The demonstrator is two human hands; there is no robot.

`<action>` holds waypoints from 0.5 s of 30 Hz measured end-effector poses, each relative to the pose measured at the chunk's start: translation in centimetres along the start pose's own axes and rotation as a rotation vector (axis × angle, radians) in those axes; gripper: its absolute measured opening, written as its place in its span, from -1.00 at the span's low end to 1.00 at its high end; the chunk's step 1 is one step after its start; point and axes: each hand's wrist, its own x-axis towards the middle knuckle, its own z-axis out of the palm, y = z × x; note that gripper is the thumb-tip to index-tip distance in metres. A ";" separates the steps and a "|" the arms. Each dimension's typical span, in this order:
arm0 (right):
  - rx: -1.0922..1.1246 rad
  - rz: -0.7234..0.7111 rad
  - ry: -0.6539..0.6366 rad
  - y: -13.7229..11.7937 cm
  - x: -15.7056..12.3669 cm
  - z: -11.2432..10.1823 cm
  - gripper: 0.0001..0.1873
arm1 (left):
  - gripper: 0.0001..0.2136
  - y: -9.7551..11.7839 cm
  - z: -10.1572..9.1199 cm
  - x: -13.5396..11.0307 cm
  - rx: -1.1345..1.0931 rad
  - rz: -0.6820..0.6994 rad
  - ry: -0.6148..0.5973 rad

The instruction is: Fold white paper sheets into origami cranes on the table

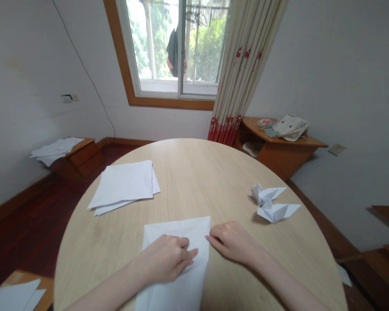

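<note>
A folded sheet of white paper [175, 298] lies lengthwise at the near side of the round table, running out of the bottom of the view. My left hand [168, 257] rests on top of it with fingers curled under and the thumb near the index finger. At the paper's right edge, my right hand [231, 242] is closed, thumb tip and bent index finger on that edge. Two folded paper birds [262, 196] [278, 211] sit together to the right. Beyond my left hand lies a stack of white paper sheets [128, 183].
The round wooden table [194, 172] faces a window [178, 52] with a patterned curtain [236, 77]. A corner shelf [278, 157] holding a cloth bag [291, 127] stands behind right. More papers lie on a small cabinet [84, 157] at left and at lower left [11, 296].
</note>
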 end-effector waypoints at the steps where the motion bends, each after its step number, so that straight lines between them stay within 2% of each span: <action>1: 0.019 0.002 -0.014 -0.1 -0.1 -0.2 -0.66 | -0.69 0.0 0.0 0.0 -0.003 0.001 0.000; 15: 0.288 0.037 -0.169 -1.3 -0.7 -1.5 -0.64 | -0.70 -0.2 0.3 0.2 -0.001 0.002 -0.005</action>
